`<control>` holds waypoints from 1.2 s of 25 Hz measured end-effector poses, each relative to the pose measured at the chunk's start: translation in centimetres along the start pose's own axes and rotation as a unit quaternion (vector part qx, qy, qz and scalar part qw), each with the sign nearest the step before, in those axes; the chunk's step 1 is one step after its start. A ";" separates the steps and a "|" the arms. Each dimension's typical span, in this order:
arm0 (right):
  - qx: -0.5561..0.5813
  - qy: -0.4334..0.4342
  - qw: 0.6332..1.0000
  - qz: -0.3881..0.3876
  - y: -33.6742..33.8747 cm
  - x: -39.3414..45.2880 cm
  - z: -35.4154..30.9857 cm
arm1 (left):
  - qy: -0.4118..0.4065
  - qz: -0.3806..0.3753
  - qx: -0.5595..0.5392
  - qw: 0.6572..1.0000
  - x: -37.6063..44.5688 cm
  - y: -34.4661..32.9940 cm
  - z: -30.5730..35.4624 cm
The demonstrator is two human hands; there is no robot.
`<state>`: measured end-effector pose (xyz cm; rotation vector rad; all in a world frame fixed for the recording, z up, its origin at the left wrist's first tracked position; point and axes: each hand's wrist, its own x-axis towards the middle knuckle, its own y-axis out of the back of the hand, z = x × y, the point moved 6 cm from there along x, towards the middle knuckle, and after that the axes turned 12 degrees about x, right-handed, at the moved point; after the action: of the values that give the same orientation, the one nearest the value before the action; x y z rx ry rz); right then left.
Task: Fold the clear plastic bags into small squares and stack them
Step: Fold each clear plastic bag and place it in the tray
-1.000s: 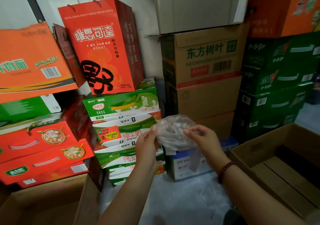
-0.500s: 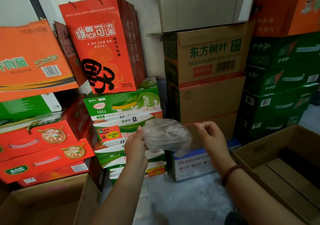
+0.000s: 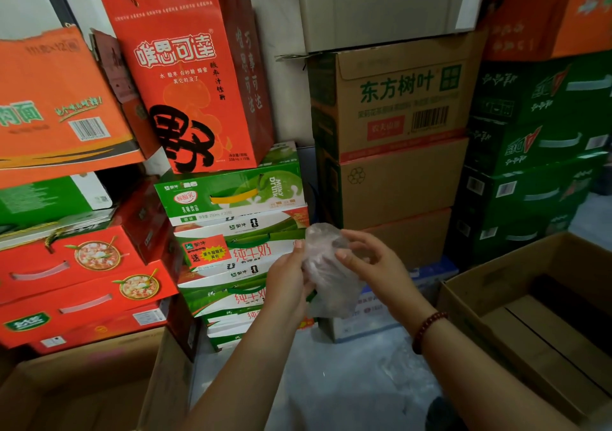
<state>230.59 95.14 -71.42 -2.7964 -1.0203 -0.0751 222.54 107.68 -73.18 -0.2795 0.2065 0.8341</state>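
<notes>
Clear plastic bag [image 3: 326, 275]: crumpled, hanging lengthwise, held in the air between both hands in front of the stacked cartons, clear of the floor. Left hand [image 3: 287, 285]: fingers curled round the bag's left edge, gripping it. Right hand [image 3: 374, 265]: thumb and fingertips pinching the bag's upper right side; a red bead bracelet [image 3: 427, 329] sits on that wrist. Behind the bag: green-and-white milk cartons [image 3: 231, 198], with a red gift bag [image 3: 188, 76] standing on top. Brown cardboard boxes [image 3: 394, 152] are stacked just right of these. An open cardboard box [image 3: 536, 318] stands on the floor at right.
</notes>
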 end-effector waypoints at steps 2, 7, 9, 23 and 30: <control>0.012 0.003 1.000 -0.012 -0.2 0.0 0.0 | -0.003 -0.019 0.038 0.999 -0.1 -0.4 -0.3; 0.022 0.017 0.997 0.073 0.8 -0.1 -0.1 | -0.036 0.016 0.169 0.985 -0.6 -0.6 0.2; 0.007 0.023 0.996 0.087 1.2 -0.1 -0.2 | -0.132 0.000 0.223 0.966 -1.0 -0.6 1.6; 0.019 0.062 0.982 0.176 3.5 -0.4 -1.8 | -0.098 0.063 0.015 0.993 0.4 1.9 1.6; 0.015 -0.015 0.998 0.062 2.3 0.0 -0.5 | -0.179 0.124 0.129 0.967 -1.3 2.2 2.9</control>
<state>232.05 93.33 -71.24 -2.8344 -0.8446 -0.0013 220.23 109.10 -70.39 0.1479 0.0089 1.0786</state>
